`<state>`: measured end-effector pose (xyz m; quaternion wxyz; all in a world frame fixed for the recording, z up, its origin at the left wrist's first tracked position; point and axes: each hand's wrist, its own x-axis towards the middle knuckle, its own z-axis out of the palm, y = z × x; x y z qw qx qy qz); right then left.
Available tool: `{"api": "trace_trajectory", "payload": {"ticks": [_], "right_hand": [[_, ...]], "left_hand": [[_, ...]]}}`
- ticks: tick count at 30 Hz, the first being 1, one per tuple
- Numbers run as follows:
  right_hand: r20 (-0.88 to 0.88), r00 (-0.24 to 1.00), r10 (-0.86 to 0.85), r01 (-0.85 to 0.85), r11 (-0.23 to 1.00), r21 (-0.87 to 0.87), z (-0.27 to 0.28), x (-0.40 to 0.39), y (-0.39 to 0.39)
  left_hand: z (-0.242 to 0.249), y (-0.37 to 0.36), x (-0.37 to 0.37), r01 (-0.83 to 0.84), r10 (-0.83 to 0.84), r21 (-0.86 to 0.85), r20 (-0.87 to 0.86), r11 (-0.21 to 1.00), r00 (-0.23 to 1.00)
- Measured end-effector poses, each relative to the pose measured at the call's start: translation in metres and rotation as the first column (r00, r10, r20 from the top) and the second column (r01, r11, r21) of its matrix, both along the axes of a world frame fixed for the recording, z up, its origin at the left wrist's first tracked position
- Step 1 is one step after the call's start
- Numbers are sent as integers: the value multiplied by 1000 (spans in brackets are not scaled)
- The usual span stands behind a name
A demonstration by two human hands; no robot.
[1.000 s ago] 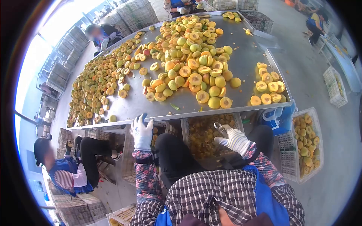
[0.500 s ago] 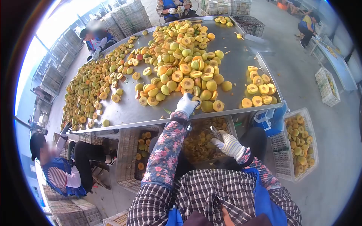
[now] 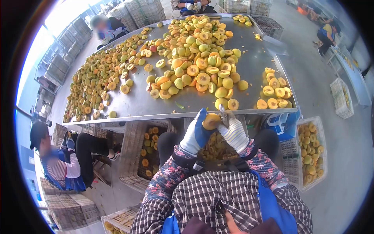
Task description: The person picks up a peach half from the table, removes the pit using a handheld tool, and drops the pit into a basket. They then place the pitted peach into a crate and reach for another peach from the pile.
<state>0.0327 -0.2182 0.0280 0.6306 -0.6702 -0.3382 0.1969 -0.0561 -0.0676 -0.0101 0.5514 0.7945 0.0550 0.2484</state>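
Just in front of the metal table's near edge, my left hand [image 3: 196,134], in a white and blue glove, holds a yellow fruit half [image 3: 211,121]. My right hand [image 3: 235,133], in a striped white glove, grips a small metal tool [image 3: 223,114] that is upright against the right side of the fruit. Both hands are close together over a crate of scraps [image 3: 218,148]. Beyond them, a heap of cut fruit [image 3: 202,62] lies on the table [image 3: 156,109]. Whether the tool's tip enters the fruit cannot be made out.
A group of fruit halves [image 3: 274,91] lies at the table's right corner. A blue container [image 3: 283,126] and a full fruit crate [image 3: 310,152] stand at the right. Another crate [image 3: 134,156] is at the left, beyond which a seated co-worker [image 3: 62,160] holds something small.
My left hand has come back from the heap with a fruit half. My right hand has risen with the tool to meet it. The seated co-worker's hands have moved off the table edge.
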Motion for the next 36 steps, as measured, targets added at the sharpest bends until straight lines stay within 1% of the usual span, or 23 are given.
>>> {"api": "trace_trajectory", "payload": {"ticks": [1, 2, 4, 5, 6, 7, 9, 10, 14, 16, 17, 18, 19, 20, 22, 24, 25, 26, 27, 28, 30, 32, 36], "right_hand": [[4, 1000, 8, -8, 1000, -6, 2, -3, 2], [14, 1000, -18, 17, 999, 47, 4, -8, 6], [28, 999, -44, 41, 995, 96, 2, -8, 8], [50, 998, -49, 42, 991, 125, -7, -4, 10], [70, 996, -56, 45, 987, 154, -5, -1, 11], [72, 996, -59, 48, 988, 150, -4, 1, 9], [-218, 974, -62, 50, 997, -62, 1, 3, 3], [-215, 974, -67, 54, 996, -64, 2, 3, 3], [-162, 982, -96, 90, 995, -46, -1, 2, 3], [-89, 989, -118, 111, 990, -81, -2, 0, 3], [-136, 980, -143, 138, 989, -43, -3, -4, 6], [-183, 969, -166, 168, 986, -6, -4, -6, 7], [-148, 974, -171, 167, 985, -38, -5, -6, 5], [-149, 974, -172, 168, 985, -39, -8, -7, 3], [17, 1000, 3, -2, 1000, -11, -1, -14, 0], [-112, 993, 38, -38, 999, 0, 10, -21, -10], [62, 998, -12, 19, 994, -107, 8, -16, -17], [236, 971, -43, 92, 975, -204, 7, -13, -21], [391, 919, -48, 133, 972, -192, 16, -14, -23], [389, 920, -50, 135, 972, -194, 20, -15, -24], [432, 902, 12, 142, 936, -321, 23, -19, -24], [524, 852, 2, 169, 946, -278, 21, -21, -23], [535, 834, 133, 190, 841, -506, 19, -22, -22]], "left_hand": [[-6, 1, 6, 25, -35, -495, -11, 869, 999], [-12, 2, 8, 39, -73, -860, 2, 509, 997], [4, -4, 4, 81, -99, -913, 45, 399, 994], [6, -8, 4, 5, 2, -464, 14, 886, 1000], [7, -13, 5, -109, 101, 187, 54, 976, 993], [9, -18, 6, -102, 100, 48, 44, 994, 994], [34, -27, 1, -146, 140, 132, 51, 981, 989], [47, -30, 0, -193, 184, 219, 61, 956, 981], [40, -31, 1, -157, 150, 195, 52, 968, 987], [49, -36, 1, -123, 126, -157, 6, 980, 992], [32, -32, 5, -176, 171, 66, 87, 982, 981], [26, -31, 9, -175, 169, 64, 84, 982, 982], [21, -32, 15, 19, 70, -652, 109, 758, 992], [15, -34, 18, 194, 17, -978, 195, 77, 981], [4, -35, 20, 140, 30, -975, 147, 171, 989], [-18, -27, 26, -35, 141, -768, 73, 639, 987], [-15, -32, 14, -20, 110, -437, 180, 899, 978], [-12, -31, 15, -22, 111, -438, 180, 899, 977], [-12, -29, 18, -24, 139, -645, 128, 764, 982], [-12, -29, 19, -32, 152, -813, 70, 582, 986], [-13, -30, 20, -91, 204, -774, 50, 627, 978], [22, -30, 11, 195, -5, -981, 195, -20, 981], [23, -32, 11, 174, 7, -984, 174, -42, 985]]}}
